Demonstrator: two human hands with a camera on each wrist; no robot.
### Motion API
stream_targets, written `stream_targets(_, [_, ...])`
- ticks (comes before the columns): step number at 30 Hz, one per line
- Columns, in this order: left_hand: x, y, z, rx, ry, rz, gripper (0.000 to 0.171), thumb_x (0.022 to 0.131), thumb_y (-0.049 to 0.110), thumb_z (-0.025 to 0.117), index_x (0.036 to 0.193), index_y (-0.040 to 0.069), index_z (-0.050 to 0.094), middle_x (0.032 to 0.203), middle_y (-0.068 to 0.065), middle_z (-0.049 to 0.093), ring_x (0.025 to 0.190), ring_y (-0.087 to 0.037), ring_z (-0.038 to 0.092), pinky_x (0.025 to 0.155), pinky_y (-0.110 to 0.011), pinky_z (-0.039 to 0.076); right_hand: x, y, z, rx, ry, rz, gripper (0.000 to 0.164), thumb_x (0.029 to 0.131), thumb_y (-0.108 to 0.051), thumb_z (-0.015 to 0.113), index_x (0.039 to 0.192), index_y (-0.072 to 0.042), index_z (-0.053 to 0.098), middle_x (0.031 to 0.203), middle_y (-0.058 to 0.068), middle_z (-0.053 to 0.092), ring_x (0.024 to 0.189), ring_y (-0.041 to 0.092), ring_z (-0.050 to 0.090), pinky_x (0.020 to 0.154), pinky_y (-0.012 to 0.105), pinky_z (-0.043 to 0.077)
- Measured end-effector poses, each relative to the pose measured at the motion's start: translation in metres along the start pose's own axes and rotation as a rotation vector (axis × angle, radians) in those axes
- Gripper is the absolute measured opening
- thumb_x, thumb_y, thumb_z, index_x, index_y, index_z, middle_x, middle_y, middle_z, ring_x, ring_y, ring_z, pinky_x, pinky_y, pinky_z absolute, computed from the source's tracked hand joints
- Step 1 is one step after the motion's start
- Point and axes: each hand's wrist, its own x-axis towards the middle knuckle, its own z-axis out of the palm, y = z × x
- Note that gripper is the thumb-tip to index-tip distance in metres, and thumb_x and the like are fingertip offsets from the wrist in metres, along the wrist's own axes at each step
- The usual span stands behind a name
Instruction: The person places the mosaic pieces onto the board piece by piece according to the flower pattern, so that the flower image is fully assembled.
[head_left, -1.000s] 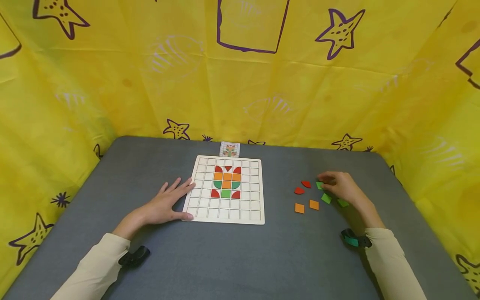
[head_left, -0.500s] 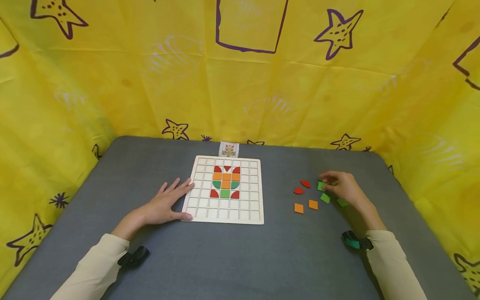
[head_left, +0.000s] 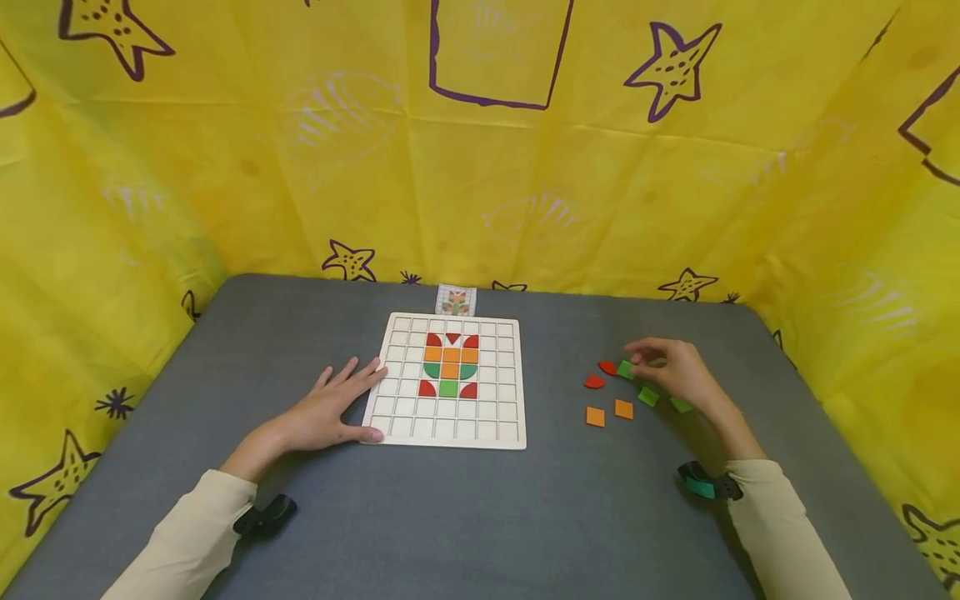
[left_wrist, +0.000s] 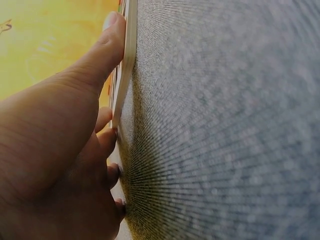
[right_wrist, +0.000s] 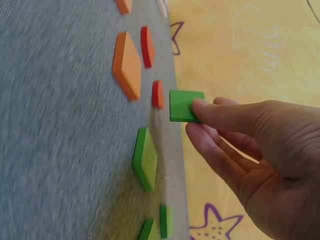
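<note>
My right hand (head_left: 672, 367) pinches a green square tile (right_wrist: 182, 105) between thumb and fingers, lifted off the table in the right wrist view. My left hand (head_left: 324, 410) lies with spread fingers on the left edge of a pale wooden grid board (head_left: 502, 425); its thumb (left_wrist: 107, 45) rests on the board's rim in the left wrist view. On the board, red, orange and green pieces form a tulip-like figure, with an orange square (head_left: 450, 355) among them and a light green square (head_left: 447, 388) at its bottom.
Near the right hand lie orange squares (head_left: 596, 416), red petal-shaped pieces (head_left: 595, 382) and more green squares (head_left: 648, 397). A small printed pattern card (head_left: 456, 301) sits behind the board. The grey table (head_left: 450, 517) meets a yellow cloth (head_left: 450, 183) at the back.
The right hand has picked up the green tile and moved it a little left, toward the red pieces. The left hand stays on the board.
</note>
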Motion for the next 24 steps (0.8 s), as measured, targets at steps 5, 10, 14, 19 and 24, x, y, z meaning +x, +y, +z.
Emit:
stream_targets(5, [0.000, 0.000, 0.001, -0.011, -0.004, -0.010, 0.101, 0.078, 0.060, 0.073, 0.156, 0.014, 0.028, 0.163, -0.013, 0.017, 0.147, -0.046, 0.004, 0.111, -0.067, -0.004, 0.006, -0.013, 0.004, 0.023, -0.007, -0.012, 0.026, 0.085, -0.002, 0.074, 0.112, 0.000, 0.071, 0.088, 0.004, 0.070, 0.080, 0.016, 0.065, 0.071, 0.020, 0.055])
stream_targets(10, [0.000, 0.000, 0.001, -0.006, -0.004, -0.013, 0.101, 0.078, 0.060, 0.072, 0.156, 0.015, 0.027, 0.163, -0.013, 0.017, 0.147, -0.046, 0.004, 0.112, -0.067, -0.004, 0.014, -0.024, 0.010, 0.086, -0.018, -0.045, 0.026, 0.085, 0.000, 0.074, 0.110, 0.001, 0.071, 0.088, 0.005, 0.070, 0.080, 0.018, 0.065, 0.072, 0.024, 0.056])
stream_targets(14, [-0.001, -0.002, 0.001, -0.004, -0.002, -0.010, 0.101, 0.078, 0.060, 0.073, 0.156, 0.014, 0.027, 0.163, -0.012, 0.017, 0.147, -0.045, 0.004, 0.112, -0.066, -0.004, 0.020, -0.032, 0.018, 0.131, -0.035, -0.070, 0.026, 0.084, 0.002, 0.074, 0.110, 0.003, 0.071, 0.089, 0.007, 0.071, 0.081, 0.021, 0.066, 0.072, 0.030, 0.058])
stream_targets(19, [0.000, -0.002, 0.002, -0.004, 0.001, -0.005, 0.101, 0.078, 0.060, 0.073, 0.156, 0.014, 0.028, 0.163, -0.013, 0.017, 0.147, -0.046, 0.004, 0.112, -0.067, -0.004, 0.026, -0.045, 0.028, 0.138, -0.046, -0.096, 0.025, 0.084, 0.001, 0.075, 0.109, 0.003, 0.071, 0.088, 0.007, 0.071, 0.081, 0.021, 0.066, 0.073, 0.033, 0.058])
stream_targets(24, [0.001, -0.001, 0.002, 0.002, -0.001, -0.012, 0.101, 0.078, 0.060, 0.073, 0.156, 0.015, 0.027, 0.163, -0.013, 0.017, 0.147, -0.046, 0.004, 0.111, -0.067, -0.005, 0.032, -0.055, 0.040, 0.132, -0.080, -0.090, 0.025, 0.084, -0.001, 0.075, 0.109, 0.000, 0.072, 0.089, 0.003, 0.070, 0.083, 0.018, 0.065, 0.075, 0.033, 0.058])
